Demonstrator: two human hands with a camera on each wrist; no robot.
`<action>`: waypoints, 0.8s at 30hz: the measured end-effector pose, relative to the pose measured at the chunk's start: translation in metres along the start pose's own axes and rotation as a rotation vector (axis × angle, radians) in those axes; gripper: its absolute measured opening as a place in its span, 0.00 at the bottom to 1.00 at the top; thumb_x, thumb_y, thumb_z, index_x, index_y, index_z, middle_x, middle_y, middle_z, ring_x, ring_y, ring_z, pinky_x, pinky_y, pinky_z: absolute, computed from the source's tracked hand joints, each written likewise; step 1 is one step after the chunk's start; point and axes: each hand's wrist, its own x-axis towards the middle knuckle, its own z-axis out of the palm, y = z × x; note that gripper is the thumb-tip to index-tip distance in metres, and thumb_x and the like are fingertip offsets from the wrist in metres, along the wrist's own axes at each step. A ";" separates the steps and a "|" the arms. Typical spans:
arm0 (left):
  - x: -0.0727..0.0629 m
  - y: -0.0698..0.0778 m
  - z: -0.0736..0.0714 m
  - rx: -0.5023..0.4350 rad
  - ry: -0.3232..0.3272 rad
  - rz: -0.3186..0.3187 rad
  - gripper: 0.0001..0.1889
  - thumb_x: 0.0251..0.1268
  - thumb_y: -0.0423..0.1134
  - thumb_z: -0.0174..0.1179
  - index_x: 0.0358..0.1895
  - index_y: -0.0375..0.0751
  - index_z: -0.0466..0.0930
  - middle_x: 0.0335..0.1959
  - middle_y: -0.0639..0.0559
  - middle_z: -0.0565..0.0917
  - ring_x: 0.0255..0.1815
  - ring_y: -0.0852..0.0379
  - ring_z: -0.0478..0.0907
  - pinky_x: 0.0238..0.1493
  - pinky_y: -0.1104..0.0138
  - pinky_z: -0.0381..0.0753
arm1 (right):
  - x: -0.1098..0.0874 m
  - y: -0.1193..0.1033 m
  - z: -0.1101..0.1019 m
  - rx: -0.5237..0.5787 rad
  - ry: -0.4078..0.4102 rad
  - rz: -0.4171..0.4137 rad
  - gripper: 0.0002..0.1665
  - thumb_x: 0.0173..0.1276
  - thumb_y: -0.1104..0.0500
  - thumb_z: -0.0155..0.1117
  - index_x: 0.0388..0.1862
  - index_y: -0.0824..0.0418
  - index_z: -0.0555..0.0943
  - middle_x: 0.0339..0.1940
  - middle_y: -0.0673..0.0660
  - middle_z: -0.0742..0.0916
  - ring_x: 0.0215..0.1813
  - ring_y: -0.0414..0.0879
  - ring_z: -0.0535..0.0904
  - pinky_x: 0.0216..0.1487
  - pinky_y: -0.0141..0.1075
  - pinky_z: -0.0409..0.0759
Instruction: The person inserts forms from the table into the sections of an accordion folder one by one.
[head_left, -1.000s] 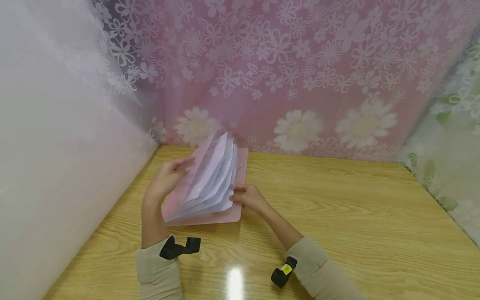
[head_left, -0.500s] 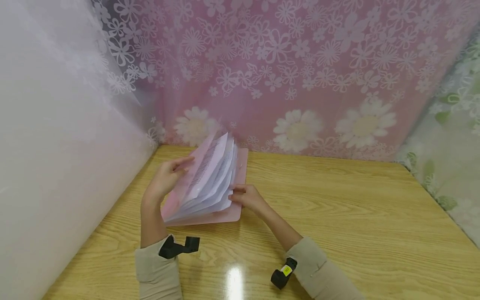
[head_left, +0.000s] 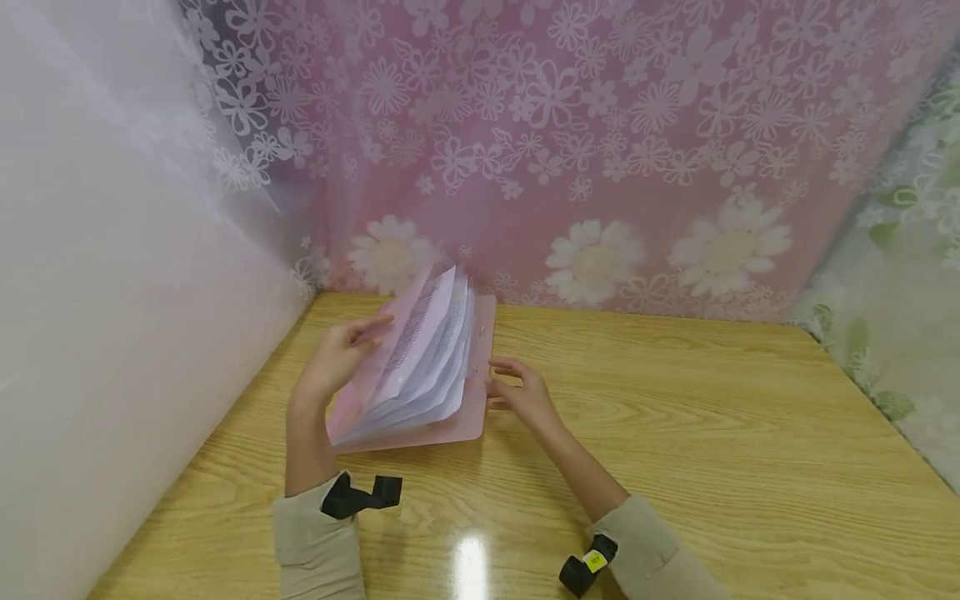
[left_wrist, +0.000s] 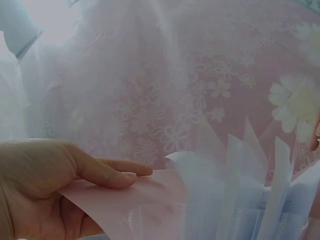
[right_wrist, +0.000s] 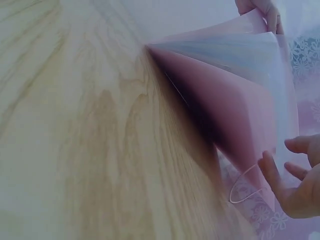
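Note:
A pink document folder stands partly opened on the table, its white paper sheets fanned between the covers. My left hand pinches the raised front cover at its left edge, thumb on one face and fingers behind, as the left wrist view confirms with that hand. My right hand is at the folder's right edge. Its fingers are spread apart in the right wrist view, with a fingertip at or very near the back cover. A thin elastic cord loops from that cover.
A wood-grain table extends to the right and front of the folder. Behind it hangs a pink flowered curtain. A pale wall-like sheet borders the left side, and a green-leafed one the right.
My right hand has let go of the sheets' edge and shifted right to the cover's outer edge, its fingers spreading. The left hand keeps its pinch, nearly still.

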 end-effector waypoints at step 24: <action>0.023 -0.010 0.046 0.200 -0.121 0.141 0.21 0.62 0.24 0.47 0.60 0.28 0.69 0.58 0.37 0.72 0.49 0.48 0.72 0.50 0.55 0.69 | -0.006 0.049 -0.014 0.148 -0.061 0.071 0.32 0.61 0.75 0.56 0.65 0.72 0.62 0.42 0.67 0.82 0.30 0.45 0.80 0.31 0.38 0.80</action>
